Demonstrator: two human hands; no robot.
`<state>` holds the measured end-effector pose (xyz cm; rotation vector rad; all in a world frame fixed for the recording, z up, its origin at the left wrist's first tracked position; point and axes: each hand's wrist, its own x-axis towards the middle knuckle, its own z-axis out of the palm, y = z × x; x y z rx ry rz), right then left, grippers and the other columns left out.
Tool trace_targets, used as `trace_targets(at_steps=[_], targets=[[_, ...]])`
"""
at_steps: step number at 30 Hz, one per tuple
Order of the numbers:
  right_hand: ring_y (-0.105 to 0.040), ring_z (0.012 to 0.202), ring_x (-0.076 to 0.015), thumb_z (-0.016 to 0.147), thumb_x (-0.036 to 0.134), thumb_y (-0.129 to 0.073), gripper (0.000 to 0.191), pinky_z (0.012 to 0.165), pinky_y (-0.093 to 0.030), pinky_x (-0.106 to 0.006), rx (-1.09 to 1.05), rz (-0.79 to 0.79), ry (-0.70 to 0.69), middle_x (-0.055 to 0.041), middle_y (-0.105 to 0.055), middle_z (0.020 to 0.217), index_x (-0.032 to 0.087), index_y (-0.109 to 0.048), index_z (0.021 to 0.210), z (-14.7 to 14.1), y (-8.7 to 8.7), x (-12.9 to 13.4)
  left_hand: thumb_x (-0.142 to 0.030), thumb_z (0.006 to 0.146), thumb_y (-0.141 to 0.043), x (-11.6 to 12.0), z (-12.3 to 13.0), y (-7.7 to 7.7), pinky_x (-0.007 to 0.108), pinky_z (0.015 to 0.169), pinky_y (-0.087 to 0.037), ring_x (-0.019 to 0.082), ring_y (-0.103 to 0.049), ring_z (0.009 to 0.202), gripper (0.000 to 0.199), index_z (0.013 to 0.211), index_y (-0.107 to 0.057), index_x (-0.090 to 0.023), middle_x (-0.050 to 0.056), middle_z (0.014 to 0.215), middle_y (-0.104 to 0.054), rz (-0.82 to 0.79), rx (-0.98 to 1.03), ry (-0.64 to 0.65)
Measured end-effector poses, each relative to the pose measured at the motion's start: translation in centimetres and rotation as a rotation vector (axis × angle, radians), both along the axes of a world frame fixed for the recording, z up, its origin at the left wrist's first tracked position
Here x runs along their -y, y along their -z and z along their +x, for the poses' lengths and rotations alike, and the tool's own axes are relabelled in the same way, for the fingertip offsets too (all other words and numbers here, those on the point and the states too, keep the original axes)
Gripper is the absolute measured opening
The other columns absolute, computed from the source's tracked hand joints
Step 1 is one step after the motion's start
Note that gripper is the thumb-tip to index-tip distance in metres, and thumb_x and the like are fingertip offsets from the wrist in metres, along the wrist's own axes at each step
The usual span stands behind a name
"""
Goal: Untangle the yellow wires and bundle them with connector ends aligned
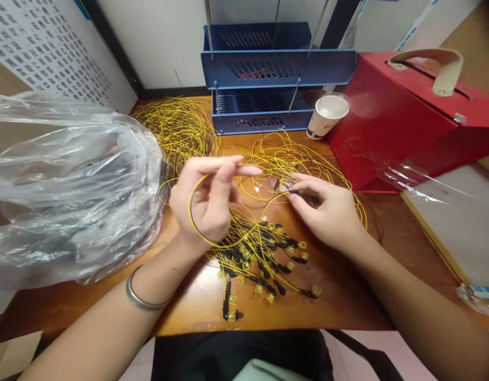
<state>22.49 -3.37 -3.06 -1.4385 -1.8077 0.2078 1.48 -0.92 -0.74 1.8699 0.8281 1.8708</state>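
My left hand (208, 198) is closed, thumb against the fingers, around a thin yellow wire (192, 214) that loops down past the wrist and across to the right. Between the thumb and fingertips of my right hand (325, 203) is a small black wire end (295, 192), joined to a yellow wire. Below the hands lies a bunch of wires with black sleeves and clear yellow caps (270, 299) on the wooden table (307, 315). Loose coils of yellow wire (319, 153) spread behind my right hand, where a small piece near its fingers is blurred.
A clear plastic bag (77, 196) fills the left side. Behind it is a heap of yellow wire (181, 124). At the back stand a blue rack (278, 69), a paper cup (327, 116) and a red box (395, 121) with a beige handle.
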Motion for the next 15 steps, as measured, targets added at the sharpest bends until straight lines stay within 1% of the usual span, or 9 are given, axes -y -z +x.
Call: trace_targets(at_steps=[2, 3, 6, 8, 11, 12, 13, 14, 15], targets=[[-0.072, 0.107, -0.0329, 0.08, 0.023, -0.069, 0.009, 0.097, -0.056, -0.054, 0.022, -0.007, 0.068, -0.013, -0.073, 0.119, 0.02, -0.074, 0.086, 0.5, 0.2, -0.5, -0.028, 0.104, -0.048, -0.1, 0.4, -0.3, 0.014, 0.039, -0.044, 0.005, -0.067, 0.056, 0.014, 0.102, -0.06, -0.02, -0.002, 0.088, -0.076, 0.03, 0.111, -0.087], [-0.072, 0.107, -0.0329, 0.079, 0.023, -0.07, 0.008, 0.096, -0.057, -0.054, 0.033, 0.0, 0.088, -0.0125, -0.072, 0.121, 0.02, -0.074, 0.085, 0.7, 0.3, -0.6, -0.028, 0.104, -0.049, -0.2, 0.5, -0.4, 0.014, 0.038, -0.043, 0.006, -0.07, 0.062, 0.013, 0.101, -0.059, -0.02, -0.003, 0.089, -0.076, 0.046, 0.148, -0.105], [-0.072, 0.102, -0.031, 0.079, 0.023, -0.07, 0.006, 0.086, -0.061, -0.05, 0.032, 0.053, 0.11, -0.0133, -0.071, 0.123, 0.019, -0.073, 0.084, 0.9, 0.2, -0.8, -0.026, 0.103, -0.052, -0.3, 0.7, -0.5, 0.014, 0.039, -0.043, 0.007, -0.073, 0.072, 0.011, 0.1, -0.061, -0.021, -0.004, 0.091, -0.075, 0.068, 0.18, -0.085], [-0.073, 0.092, -0.0272, 0.08, 0.024, -0.07, 0.008, 0.073, -0.063, -0.042, -0.004, 0.092, 0.13, -0.0145, -0.068, 0.125, 0.019, -0.073, 0.084, 0.8, -0.1, -0.6, -0.025, 0.102, -0.052, -0.3, 0.7, -0.5, 0.015, 0.041, -0.045, 0.006, -0.072, 0.07, 0.01, 0.101, -0.061, -0.021, -0.003, 0.093, -0.075, 0.065, 0.15, -0.069], [-0.067, 0.065, -0.0152, 0.08, 0.025, -0.072, 0.009, 0.052, -0.058, -0.032, -0.096, 0.15, 0.189, -0.0138, -0.061, 0.134, 0.019, -0.073, 0.087, 0.6, -0.7, -0.1, -0.025, 0.103, -0.051, -0.5, 0.5, -0.4, 0.015, 0.046, -0.048, 0.005, -0.071, 0.07, 0.01, 0.103, -0.06, -0.021, -0.004, 0.095, -0.075, 0.073, 0.144, -0.066], [-0.065, 0.061, -0.0126, 0.08, 0.024, -0.072, 0.009, 0.048, -0.056, -0.03, -0.125, 0.178, 0.188, -0.0127, -0.058, 0.137, 0.02, -0.072, 0.088, 0.5, -1.0, 0.1, -0.025, 0.104, -0.05, -0.7, 0.3, -0.3, 0.015, 0.046, -0.048, 0.004, -0.071, 0.069, 0.011, 0.104, -0.059, -0.021, -0.005, 0.095, -0.075, 0.092, 0.15, -0.066], [-0.065, 0.061, -0.0123, 0.08, 0.022, -0.072, 0.009, 0.048, -0.056, -0.03, -0.145, 0.209, 0.159, -0.0113, -0.057, 0.139, 0.022, -0.072, 0.089, 0.5, -1.2, 0.4, -0.025, 0.104, -0.049, -0.7, 0.0, -0.3, 0.015, 0.046, -0.048, 0.003, -0.07, 0.067, 0.011, 0.105, -0.06, -0.021, -0.006, 0.094, -0.075, 0.115, 0.152, -0.06], [-0.067, 0.066, -0.0148, 0.079, 0.019, -0.072, 0.011, 0.052, -0.058, -0.031, -0.153, 0.238, 0.099, -0.0098, -0.057, 0.14, 0.023, -0.072, 0.089, 0.4, -1.4, 0.7, -0.024, 0.104, -0.049, -0.8, -0.3, -0.2, 0.015, 0.046, -0.048, 0.002, -0.068, 0.064, 0.012, 0.106, -0.06, -0.021, -0.006, 0.094, -0.074, 0.127, 0.144, -0.052], [-0.071, 0.076, -0.0195, 0.078, 0.016, -0.071, 0.014, 0.059, -0.061, -0.034, -0.151, 0.26, 0.012, -0.0088, -0.059, 0.139, 0.025, -0.071, 0.089, 0.2, -1.6, 0.9, -0.024, 0.105, -0.048, -0.7, -0.7, -0.1, 0.015, 0.048, -0.05, 0.002, -0.067, 0.064, 0.012, 0.108, -0.059, -0.022, -0.005, 0.098, -0.074, 0.104, 0.082, -0.005]])
